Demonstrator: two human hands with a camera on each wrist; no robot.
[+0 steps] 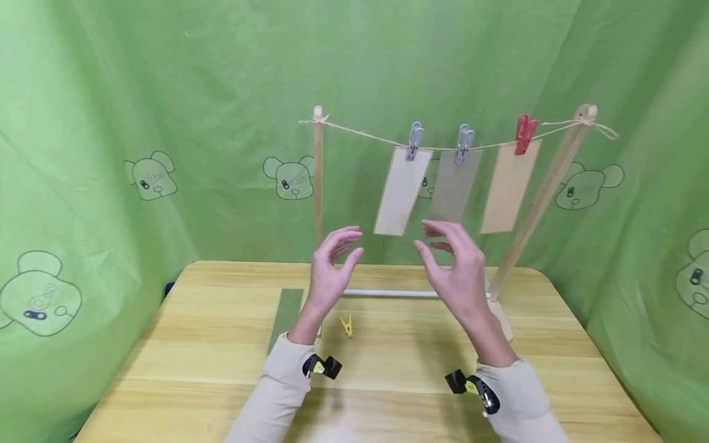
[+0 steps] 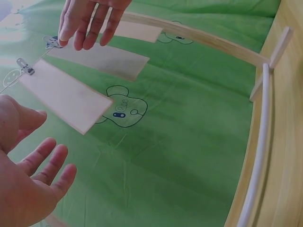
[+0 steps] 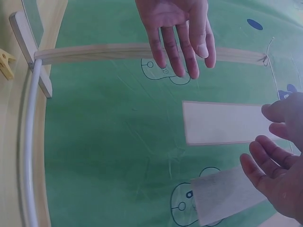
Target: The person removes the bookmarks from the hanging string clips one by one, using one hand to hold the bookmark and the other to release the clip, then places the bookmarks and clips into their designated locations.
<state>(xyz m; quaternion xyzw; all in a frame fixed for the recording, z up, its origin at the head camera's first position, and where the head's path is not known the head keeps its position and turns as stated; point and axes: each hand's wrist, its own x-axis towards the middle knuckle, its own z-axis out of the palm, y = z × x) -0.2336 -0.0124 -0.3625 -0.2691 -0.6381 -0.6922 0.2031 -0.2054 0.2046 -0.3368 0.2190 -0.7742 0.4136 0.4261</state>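
Note:
Both hands are raised above the table with loosely bent fingers and nothing in them. In the head view the left hand (image 1: 330, 271) is left of the hanging white card (image 1: 403, 192). The right hand (image 1: 456, 271) hovers in front of the lower end of the grey card (image 1: 455, 184), apart from it as the right wrist view suggests. Grey clothespins (image 1: 414, 141) fasten these two cards to a string (image 1: 362, 131). A red clothespin (image 1: 525, 133) holds a peach card (image 1: 511, 187) farther right. On the table lie a yellow clothespin (image 1: 346, 326) and a green card (image 1: 285, 317), partly behind the left forearm.
Two wooden posts, the left post (image 1: 318, 178) and the right post (image 1: 543, 203), carry the string. A white rod (image 1: 393, 293) joins their feet low over the wooden table (image 1: 388, 412). Green curtain (image 1: 232, 92) with bear drawings surrounds the table's back and sides.

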